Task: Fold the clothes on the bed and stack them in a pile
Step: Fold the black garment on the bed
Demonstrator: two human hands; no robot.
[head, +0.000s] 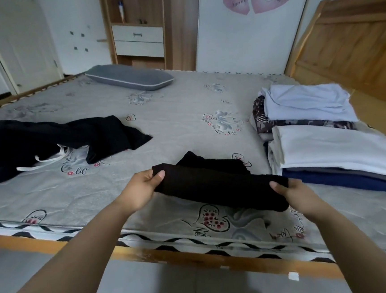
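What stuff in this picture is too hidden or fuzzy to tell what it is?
Head view, the only one:
- Black garment gripped by left hand and right hand: folded and dark, so its type is unclear.
- Lower layers of the folded pile: covered by the white pieces on top.
- Unfolded black clothes: cut off by the left edge.
- Small items on the shelf: too small and blurred.

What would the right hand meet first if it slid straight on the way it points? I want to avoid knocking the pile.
Probably only the black garment it pinches. The right hand points up-left across it, away from the folded pile at its right; depth is uncertain.
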